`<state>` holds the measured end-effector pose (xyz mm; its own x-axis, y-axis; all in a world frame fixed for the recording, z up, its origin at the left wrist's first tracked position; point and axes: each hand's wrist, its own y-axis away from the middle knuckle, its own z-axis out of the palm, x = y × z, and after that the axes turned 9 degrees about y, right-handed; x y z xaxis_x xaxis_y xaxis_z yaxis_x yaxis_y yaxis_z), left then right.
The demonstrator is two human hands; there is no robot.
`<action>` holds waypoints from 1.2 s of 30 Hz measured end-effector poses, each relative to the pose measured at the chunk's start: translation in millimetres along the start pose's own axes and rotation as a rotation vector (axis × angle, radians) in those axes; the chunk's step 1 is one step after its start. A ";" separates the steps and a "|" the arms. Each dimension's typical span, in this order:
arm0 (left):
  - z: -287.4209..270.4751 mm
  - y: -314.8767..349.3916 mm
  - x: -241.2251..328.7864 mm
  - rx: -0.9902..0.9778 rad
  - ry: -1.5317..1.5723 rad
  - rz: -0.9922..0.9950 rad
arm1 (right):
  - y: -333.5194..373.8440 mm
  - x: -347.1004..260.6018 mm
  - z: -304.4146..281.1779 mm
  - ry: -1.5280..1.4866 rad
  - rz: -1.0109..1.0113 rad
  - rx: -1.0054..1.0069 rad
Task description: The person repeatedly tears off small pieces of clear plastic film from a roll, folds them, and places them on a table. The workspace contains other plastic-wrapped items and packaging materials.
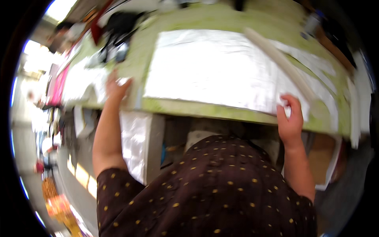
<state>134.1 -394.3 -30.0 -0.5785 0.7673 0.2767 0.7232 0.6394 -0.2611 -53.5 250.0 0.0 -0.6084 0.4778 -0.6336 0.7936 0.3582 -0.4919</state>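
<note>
A white sheet or stack of thin white material (201, 71) lies spread on the pale green tabletop (173, 106) before me. Across its right part slants a long beige strip, like a straightedge (278, 59). My left hand (117, 87) is at the table's left front, left of the white material, fingers and thumb apart. It is blurred, and whether it touches the surface I cannot tell. By the sheet's near right corner is my right hand (291, 118), with bent fingers and a gap between thumb and forefinger. Nothing shows in either hand.
Curved white pieces (312, 59) lie at the right. A black bag or cloth (119, 28) sits at the far left, with more white material (85, 81) below it. A bottle (313, 23) stands far right. A white-covered box (134, 138) is under the table's left edge; another person (65, 35) is beyond.
</note>
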 end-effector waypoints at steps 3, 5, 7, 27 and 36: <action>8.1 2.0 54.7 0.226 0.005 0.153 | -26.4 56.7 -46.0 0.572 -0.056 0.122; 7.4 4.2 127.5 0.154 0.274 0.320 | -31.6 87.2 -75.3 0.698 0.053 -0.072; 11.4 16.9 197.5 -0.064 0.581 0.379 | -31.7 111.8 -90.7 0.667 0.061 -0.179; 48.5 181.1 483.5 -0.433 0.577 1.013 | 29.6 32.5 -94.5 0.181 0.704 -0.421; 63.6 165.6 582.7 -0.870 0.387 1.008 | 30.1 46.4 -102.8 -0.317 0.838 -0.502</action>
<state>-107.2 161.8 29.2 0.3656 0.7212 0.5884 0.8449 -0.5224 0.1154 -57.0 365.4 17.1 0.2263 0.5208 -0.8231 0.8318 0.3364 0.4415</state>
